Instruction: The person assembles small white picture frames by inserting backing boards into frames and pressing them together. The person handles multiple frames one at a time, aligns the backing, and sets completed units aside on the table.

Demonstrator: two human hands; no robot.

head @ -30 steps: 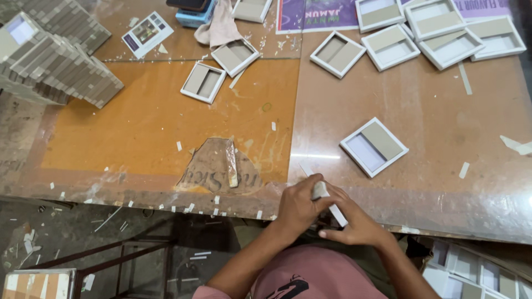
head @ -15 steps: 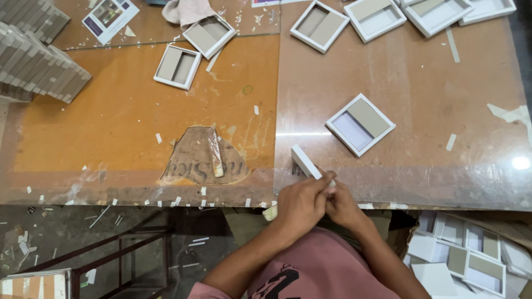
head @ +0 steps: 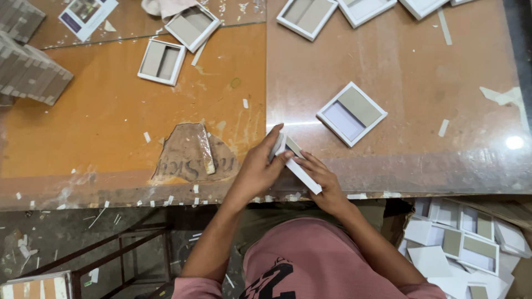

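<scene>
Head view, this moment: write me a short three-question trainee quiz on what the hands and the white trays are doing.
1. True or false: both hands grip one white tray, tilted on edge over the near edge of the table.
2. The finished tray lying flat just beyond the hands is: A) touching the right hand, B) apart from both hands, C) under the left hand.
3. Where is the pile of white trays that is not on the table?

Key
1. True.
2. B: bare tabletop shows between it and the hands.
3. Below the table edge, on the person's right.
</scene>
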